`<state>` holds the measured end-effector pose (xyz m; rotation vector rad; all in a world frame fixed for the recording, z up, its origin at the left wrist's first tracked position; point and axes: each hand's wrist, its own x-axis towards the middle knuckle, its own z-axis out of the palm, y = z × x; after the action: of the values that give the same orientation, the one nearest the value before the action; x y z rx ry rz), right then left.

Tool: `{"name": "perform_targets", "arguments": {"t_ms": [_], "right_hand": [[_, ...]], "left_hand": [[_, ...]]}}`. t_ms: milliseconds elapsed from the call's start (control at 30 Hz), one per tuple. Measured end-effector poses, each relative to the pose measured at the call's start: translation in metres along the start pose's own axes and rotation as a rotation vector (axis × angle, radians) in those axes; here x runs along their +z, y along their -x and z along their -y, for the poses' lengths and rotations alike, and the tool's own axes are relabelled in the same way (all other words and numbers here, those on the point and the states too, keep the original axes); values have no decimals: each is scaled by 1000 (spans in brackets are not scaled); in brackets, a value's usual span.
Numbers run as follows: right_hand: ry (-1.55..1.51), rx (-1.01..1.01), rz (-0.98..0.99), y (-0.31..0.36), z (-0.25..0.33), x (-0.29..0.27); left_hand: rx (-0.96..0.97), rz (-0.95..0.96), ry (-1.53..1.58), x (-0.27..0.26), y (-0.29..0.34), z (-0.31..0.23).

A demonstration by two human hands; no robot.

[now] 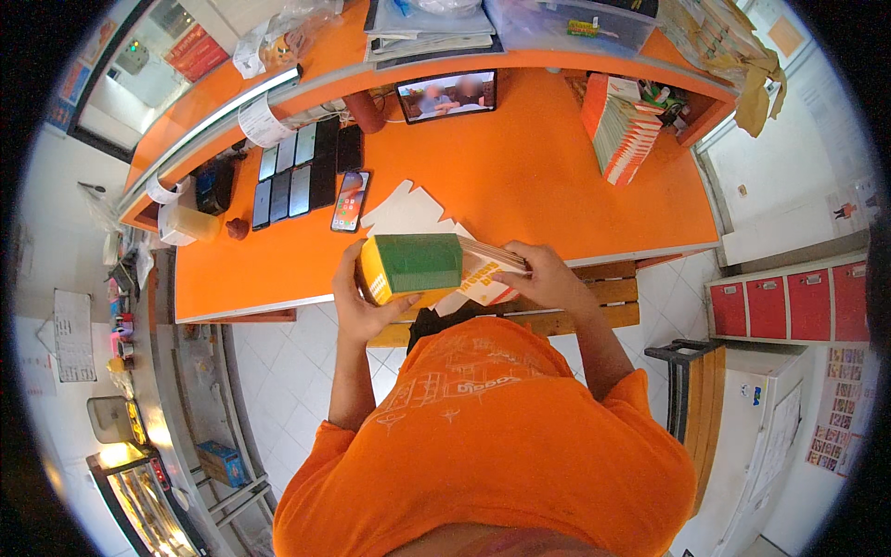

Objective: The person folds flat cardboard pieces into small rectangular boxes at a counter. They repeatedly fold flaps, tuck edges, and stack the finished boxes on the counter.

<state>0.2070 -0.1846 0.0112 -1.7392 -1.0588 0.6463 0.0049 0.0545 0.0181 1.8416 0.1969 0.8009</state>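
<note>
Near the table's front edge, in front of my body, my left hand (362, 314) is closed round the left end of a thick green and yellow stack of folded cardboard (418, 262). Its thumb lies along the near side, and fine ridges show on the green face. At the right end my right hand (548, 277) grips several white and orange cardboard pieces (486, 267) that fan out from the stack. Whether these are joined to the green part, I cannot tell. Just beyond lie flat white cardboard pieces (405, 210), partly hidden by the stack.
A lit phone (351, 200) lies left of the cardboard, beside rows of dark phones (299, 191). A tablet (447, 97) playing video leans under the shelf (538, 58). Red and white folded cartons (620, 130) stand at the right. A wooden bench (603, 295) sits below the table edge.
</note>
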Motion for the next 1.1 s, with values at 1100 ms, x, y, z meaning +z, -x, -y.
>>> {"name": "perform_targets", "arguments": {"t_ms": [1100], "right_hand": [[922, 192, -632, -117, -97, -172]], "left_hand": [[-837, -304, 836, 28, 48, 66]]}}
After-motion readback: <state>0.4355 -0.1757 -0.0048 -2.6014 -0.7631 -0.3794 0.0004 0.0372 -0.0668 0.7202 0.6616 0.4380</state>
